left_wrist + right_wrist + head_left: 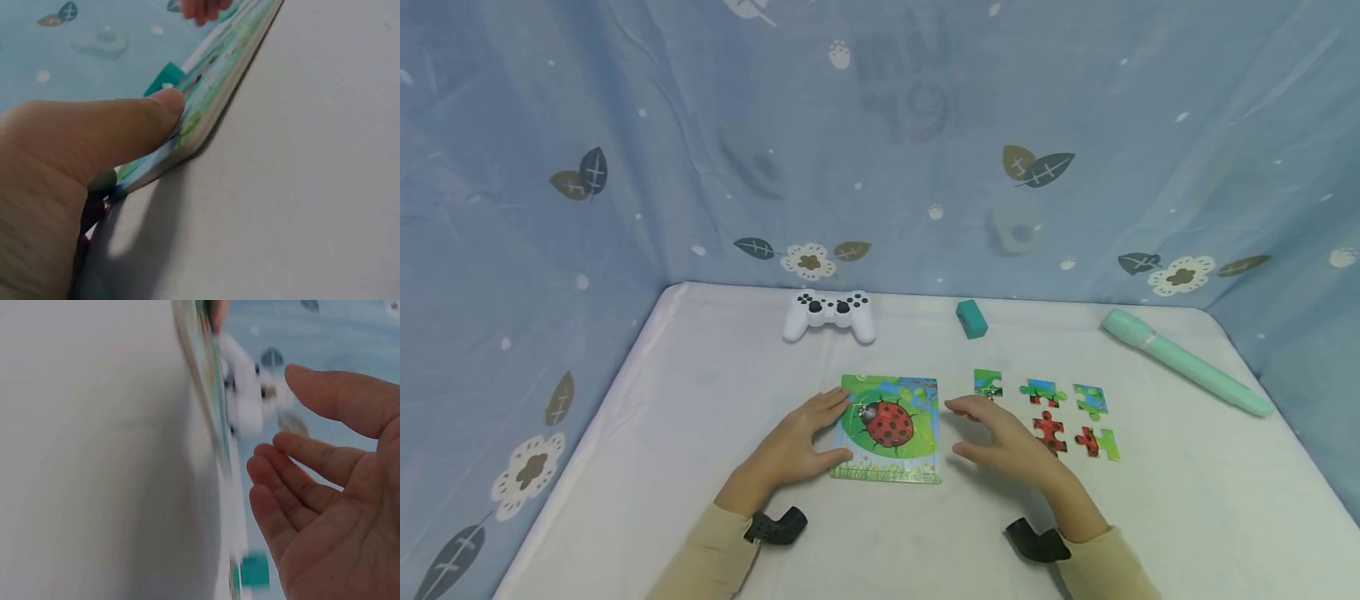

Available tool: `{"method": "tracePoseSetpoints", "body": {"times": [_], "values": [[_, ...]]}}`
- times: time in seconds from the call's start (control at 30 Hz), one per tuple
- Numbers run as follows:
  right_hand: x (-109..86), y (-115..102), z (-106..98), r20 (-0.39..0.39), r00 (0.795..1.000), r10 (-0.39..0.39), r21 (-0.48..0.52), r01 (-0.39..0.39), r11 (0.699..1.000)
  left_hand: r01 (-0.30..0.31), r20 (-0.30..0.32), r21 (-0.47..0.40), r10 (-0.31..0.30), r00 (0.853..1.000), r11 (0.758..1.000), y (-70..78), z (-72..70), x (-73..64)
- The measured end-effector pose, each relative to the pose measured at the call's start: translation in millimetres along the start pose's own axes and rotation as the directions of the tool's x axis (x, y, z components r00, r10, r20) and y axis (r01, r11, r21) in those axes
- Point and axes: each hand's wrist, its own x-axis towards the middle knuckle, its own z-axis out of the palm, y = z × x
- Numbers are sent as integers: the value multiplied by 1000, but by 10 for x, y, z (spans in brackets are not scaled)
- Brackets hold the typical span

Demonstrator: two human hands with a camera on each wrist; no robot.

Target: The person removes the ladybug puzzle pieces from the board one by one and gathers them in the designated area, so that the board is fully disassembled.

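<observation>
A square puzzle board (890,429) with a ladybug picture lies on the white table. My left hand (797,442) touches its left side, fingers fairly straight and thumb spread apart from them. In the left wrist view the thumb (134,128) rests on the board's edge near a rounded corner. The other fingertips of that hand are hidden there. Just off the board's right side is my right hand (1007,442), its fingers spread and slightly bent, with nothing in them. Several loose puzzle pieces (1049,433) lie to the right of that hand.
A white game controller (829,315) and a teal block (972,319) stand behind the board. A mint-green stick-like object (1187,362) lies slantwise at the table's right. Blue patterned cloth (925,150) hangs along the back and sides.
</observation>
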Motion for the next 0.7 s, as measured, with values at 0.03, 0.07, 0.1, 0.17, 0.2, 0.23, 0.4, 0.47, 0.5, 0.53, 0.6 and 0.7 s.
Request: {"method": "tracePoseSetpoints", "body": {"times": [0.03,0.07,0.1,0.17,0.2,0.23,0.4,0.47,0.5,0.53,0.6,0.7], "values": [[61,-39,49,19,1000,-20,-6,20,1000,-1,2,6,1,1000,1000,-4,0,-6],[119,-85,96,37,999,-26,-3,27,1000,-1,5,13,1,1000,1000,-6,0,-11],[181,-131,143,57,997,-42,1,42,999,-3,7,16,3,1000,1000,-7,2,-16],[296,-211,240,91,994,-66,18,64,998,-5,6,12,5,1000,1000,-7,5,-24],[352,-251,286,107,992,-69,29,66,997,-3,5,13,3,1000,1000,-9,9,-27],[406,-283,333,119,990,-73,37,69,997,-4,4,11,4,1000,1000,-8,11,-28],[614,-397,532,129,990,-61,87,50,995,-6,11,30,6,1000,1000,-19,28,-20],[650,-413,603,112,993,-48,60,42,997,-8,17,30,7,1000,1000,-17,30,-14],[659,-416,637,104,994,-37,45,32,998,-8,19,33,7,1000,999,-17,31,-12],[662,-416,669,93,995,-29,29,26,999,-10,20,31,9,1000,999,-16,30,-11],[666,-405,729,74,997,-22,-8,23,1000,-9,20,31,8,1000,999,-12,22,-10],[673,-404,781,49,998,-29,-17,30,999,-4,21,30,3,1000,1000,-9,-8,-9]]}}
